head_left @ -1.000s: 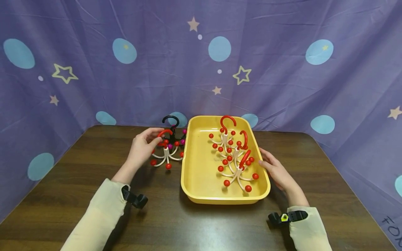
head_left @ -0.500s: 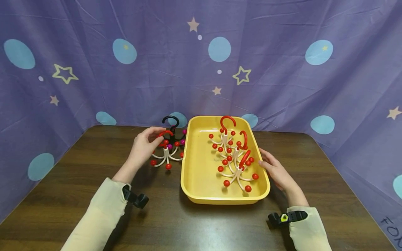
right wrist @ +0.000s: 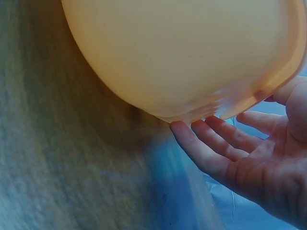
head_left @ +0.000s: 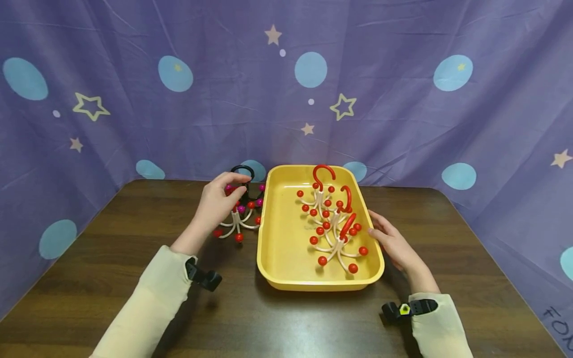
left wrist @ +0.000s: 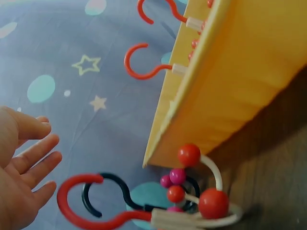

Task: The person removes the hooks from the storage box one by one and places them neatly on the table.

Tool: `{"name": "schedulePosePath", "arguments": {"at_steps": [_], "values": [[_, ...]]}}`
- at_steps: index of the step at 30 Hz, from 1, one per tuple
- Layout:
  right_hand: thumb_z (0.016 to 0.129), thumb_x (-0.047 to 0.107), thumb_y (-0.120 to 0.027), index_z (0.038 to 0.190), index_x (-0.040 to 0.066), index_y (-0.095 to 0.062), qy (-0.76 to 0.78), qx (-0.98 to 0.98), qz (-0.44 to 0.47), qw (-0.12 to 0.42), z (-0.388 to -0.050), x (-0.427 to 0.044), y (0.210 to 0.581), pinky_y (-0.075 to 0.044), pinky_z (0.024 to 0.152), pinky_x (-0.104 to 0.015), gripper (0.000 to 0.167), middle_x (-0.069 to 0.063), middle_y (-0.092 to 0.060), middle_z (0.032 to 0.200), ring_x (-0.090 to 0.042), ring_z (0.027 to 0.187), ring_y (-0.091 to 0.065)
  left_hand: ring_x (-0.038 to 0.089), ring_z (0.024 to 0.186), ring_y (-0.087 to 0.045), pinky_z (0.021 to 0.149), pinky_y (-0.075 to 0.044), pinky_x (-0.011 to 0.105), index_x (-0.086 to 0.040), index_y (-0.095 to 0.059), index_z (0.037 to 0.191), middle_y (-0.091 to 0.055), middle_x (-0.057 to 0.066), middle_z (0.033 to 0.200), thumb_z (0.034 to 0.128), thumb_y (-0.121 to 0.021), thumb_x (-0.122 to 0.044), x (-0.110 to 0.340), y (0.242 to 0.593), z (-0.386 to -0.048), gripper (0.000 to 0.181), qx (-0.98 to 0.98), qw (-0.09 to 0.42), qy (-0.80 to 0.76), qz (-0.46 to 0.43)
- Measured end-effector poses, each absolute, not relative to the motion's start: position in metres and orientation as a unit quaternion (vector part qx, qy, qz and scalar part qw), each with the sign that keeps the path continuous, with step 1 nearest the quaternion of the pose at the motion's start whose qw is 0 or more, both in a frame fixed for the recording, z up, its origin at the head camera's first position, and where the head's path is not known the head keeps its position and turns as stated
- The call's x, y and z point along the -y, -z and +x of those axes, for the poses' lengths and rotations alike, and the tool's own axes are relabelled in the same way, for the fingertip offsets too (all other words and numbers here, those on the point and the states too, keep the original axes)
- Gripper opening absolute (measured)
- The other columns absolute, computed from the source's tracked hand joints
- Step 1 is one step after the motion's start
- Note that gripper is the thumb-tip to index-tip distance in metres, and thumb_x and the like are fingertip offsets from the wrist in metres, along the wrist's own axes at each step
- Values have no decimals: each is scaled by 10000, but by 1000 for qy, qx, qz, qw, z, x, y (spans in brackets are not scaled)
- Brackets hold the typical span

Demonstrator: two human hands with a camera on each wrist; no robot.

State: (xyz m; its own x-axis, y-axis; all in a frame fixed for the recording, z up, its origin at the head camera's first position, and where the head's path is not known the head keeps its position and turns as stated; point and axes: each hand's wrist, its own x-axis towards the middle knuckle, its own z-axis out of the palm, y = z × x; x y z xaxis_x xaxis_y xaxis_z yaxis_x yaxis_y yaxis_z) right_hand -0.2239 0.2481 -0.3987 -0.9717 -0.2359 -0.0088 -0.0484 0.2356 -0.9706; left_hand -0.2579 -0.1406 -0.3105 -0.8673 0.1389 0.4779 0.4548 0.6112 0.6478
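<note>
My left hand (head_left: 215, 201) hovers over two multi-arm hanger hooks on the table. In the left wrist view the fingers are loosely spread, apart from both hooks. One hanger (head_left: 236, 219) has a red hook, cream arms and red ball tips, partly hidden by the hand. Behind it stands a black hanger (head_left: 242, 169) with magenta balls. My right hand (head_left: 396, 247) touches the right outer wall of a yellow tray (head_left: 286, 248); its extended fingertips rest against the wall in the right wrist view, with the thumb near the rim. Inside, three red-and-cream hangers (head_left: 340, 243) stand along the right side.
The tray stands in the middle of a dark wooden table (head_left: 215, 318), right beside the two hangers on the left. A purple curtain (head_left: 233, 99) with stars and blue dots hangs behind the table and at the sides.
My left hand has come off the red hook of the near hanger and moved right and slightly away, toward the black hook. The right hand and tray stay in place.
</note>
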Motion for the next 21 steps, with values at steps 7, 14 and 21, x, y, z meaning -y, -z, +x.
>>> {"name": "schedulePosePath", "arguments": {"at_steps": [7,14,21], "values": [[960,121,-388,1448,40,-143,613,-782,-84,80,-224,-248,400,-451,898,-447,552,-292,-294,1374,-423,1173,-420,170,1015,-555,809,-449,349,-136,-651,1075,-618,12,1087,866,-613,-127,115,303,-259,213,870,177,407,-216],[963,141,-395,1449,45,-143,613,-781,-86,82,-224,-248,401,-446,902,-444,556,-285,-292,1378,-421,1183,-413,172,1064,-552,934,-415,371,-126,-654,1061,-636,14,1063,863,-616,-133,89,304,-258,201,868,148,408,-242],[961,139,-397,1449,43,-143,613,-781,-88,80,-225,-248,400,-431,917,-451,558,-286,-296,1377,-427,1191,-404,154,1010,-587,912,-447,343,-110,-647,1062,-647,17,1062,859,-620,-124,73,310,-253,205,859,115,426,-261]]}}
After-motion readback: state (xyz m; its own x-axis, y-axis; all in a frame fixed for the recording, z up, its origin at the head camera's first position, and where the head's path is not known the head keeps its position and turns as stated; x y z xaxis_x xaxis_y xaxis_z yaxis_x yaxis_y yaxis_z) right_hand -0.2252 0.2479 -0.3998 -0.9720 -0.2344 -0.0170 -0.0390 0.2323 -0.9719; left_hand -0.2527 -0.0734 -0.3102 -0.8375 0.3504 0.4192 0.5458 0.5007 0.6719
